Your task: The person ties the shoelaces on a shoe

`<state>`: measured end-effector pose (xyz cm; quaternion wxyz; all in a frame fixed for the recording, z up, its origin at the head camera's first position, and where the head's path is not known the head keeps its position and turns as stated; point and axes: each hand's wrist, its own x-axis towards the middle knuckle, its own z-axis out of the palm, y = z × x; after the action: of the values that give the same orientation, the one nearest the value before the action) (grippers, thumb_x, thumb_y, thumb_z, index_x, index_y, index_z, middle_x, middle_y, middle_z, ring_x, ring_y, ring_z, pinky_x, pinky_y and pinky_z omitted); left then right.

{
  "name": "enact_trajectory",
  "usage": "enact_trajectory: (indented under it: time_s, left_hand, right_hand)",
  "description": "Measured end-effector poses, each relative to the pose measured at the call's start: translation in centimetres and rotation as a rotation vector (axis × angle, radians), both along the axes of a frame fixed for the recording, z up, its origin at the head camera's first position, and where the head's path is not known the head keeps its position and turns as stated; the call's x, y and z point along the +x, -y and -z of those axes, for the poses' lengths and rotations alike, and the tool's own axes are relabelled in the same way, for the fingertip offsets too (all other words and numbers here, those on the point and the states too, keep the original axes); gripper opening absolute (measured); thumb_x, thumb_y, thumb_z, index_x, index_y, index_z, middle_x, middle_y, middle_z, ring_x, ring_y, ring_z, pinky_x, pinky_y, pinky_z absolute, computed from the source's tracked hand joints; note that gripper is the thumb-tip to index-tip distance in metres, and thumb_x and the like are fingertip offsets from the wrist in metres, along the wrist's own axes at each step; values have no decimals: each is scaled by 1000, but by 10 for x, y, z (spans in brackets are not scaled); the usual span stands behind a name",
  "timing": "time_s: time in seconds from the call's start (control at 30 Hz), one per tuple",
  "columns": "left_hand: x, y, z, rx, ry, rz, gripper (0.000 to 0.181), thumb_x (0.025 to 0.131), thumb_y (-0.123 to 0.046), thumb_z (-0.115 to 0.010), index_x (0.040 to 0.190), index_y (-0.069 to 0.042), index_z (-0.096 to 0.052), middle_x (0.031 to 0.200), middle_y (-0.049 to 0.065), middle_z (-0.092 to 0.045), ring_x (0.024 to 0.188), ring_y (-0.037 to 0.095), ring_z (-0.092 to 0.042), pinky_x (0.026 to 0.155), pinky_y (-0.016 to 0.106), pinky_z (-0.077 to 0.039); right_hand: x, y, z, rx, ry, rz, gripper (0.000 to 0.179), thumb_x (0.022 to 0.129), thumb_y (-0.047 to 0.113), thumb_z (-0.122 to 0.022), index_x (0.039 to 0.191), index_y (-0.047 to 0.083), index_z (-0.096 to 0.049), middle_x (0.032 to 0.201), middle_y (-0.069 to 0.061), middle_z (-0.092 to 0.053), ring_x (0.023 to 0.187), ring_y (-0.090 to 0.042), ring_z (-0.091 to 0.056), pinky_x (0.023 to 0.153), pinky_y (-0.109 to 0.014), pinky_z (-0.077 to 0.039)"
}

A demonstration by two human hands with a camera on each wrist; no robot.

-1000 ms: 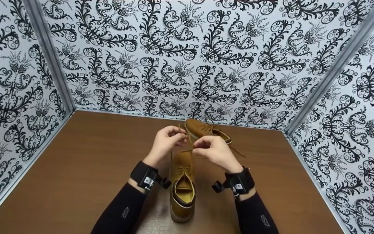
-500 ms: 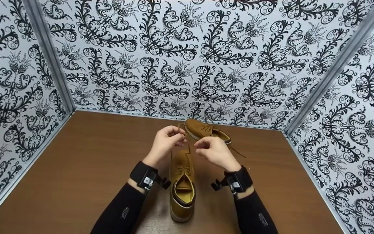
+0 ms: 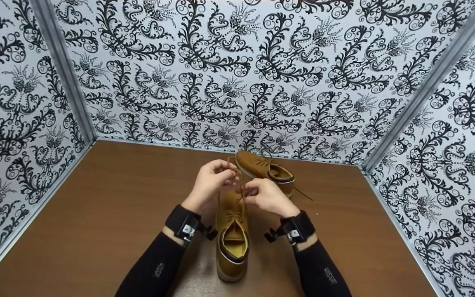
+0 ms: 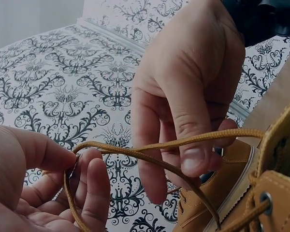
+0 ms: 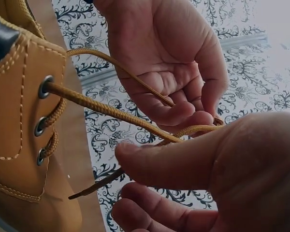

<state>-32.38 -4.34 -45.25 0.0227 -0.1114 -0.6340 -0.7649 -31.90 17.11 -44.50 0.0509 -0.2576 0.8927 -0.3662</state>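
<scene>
A tan lace-up shoe (image 3: 232, 268) stands upright on the table, its heel toward me. My left hand (image 3: 212, 181) is raised over the toe and pinches a loop of the brown shoelace (image 4: 106, 146) between thumb and fingertips. Close by on the right, my right hand (image 3: 271, 199) has its fingers loosely extended beside the lace. In the right wrist view, a gap shows between the right thumb (image 5: 154, 162) and the lower fingers, and a lace end (image 5: 94, 187) sticks out past the thumb. Whether the thumb touches that strand cannot be told.
A second tan shoe (image 3: 258, 164) lies at the back of the table (image 3: 138, 214), its laces hanging loose. Patterned black-and-white wall panels (image 3: 221, 74) enclose the table at the back and sides.
My right hand let go of the lace end, which dropped away, then moved slightly down and left against the hanging strand. My left hand kept its pinch in place.
</scene>
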Motion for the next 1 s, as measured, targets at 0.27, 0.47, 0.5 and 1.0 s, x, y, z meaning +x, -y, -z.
enact_trajectory:
  time_s: [0.27, 0.47, 0.5, 1.0]
  left_hand:
    - [1, 2, -5, 30, 2, -34, 10, 104, -5, -70, 108, 3, -75, 98, 8, -81, 80, 16, -75, 73, 27, -65]
    - [3, 10, -3, -14, -9, -102, 13, 104, -10, -74, 99, 2, -76, 95, 13, -81, 82, 17, -76, 78, 32, -64]
    - [4, 12, -3, -19, -8, -105, 15, 104, -11, -74, 98, 2, -76, 97, 14, -81, 83, 17, -76, 80, 34, -65]
    - [11, 63, -3, -88, 4, 201, 23, 109, -21, -71, 119, 0, -76, 114, 11, -84, 108, 29, -82, 102, 48, -66]
  right_hand:
    - [-3, -11, -5, -17, 12, 104, 15, 99, 21, -81, 112, 15, -86, 110, -4, -82, 92, -15, -71, 84, -35, -60]
    - [-7, -33, -11, -89, -3, 180, 20, 102, 30, -80, 116, 16, -85, 108, -3, -80, 82, -14, -68, 75, -31, -58]
    - [-7, -37, -13, -103, -4, 184, 20, 103, 31, -79, 116, 16, -85, 103, -4, -79, 78, -14, -67, 71, -29, -57]
    - [-3, -83, -33, -276, 77, 171, 23, 106, 26, -76, 110, 4, -81, 92, -1, -76, 74, -13, -64, 68, -27, -58]
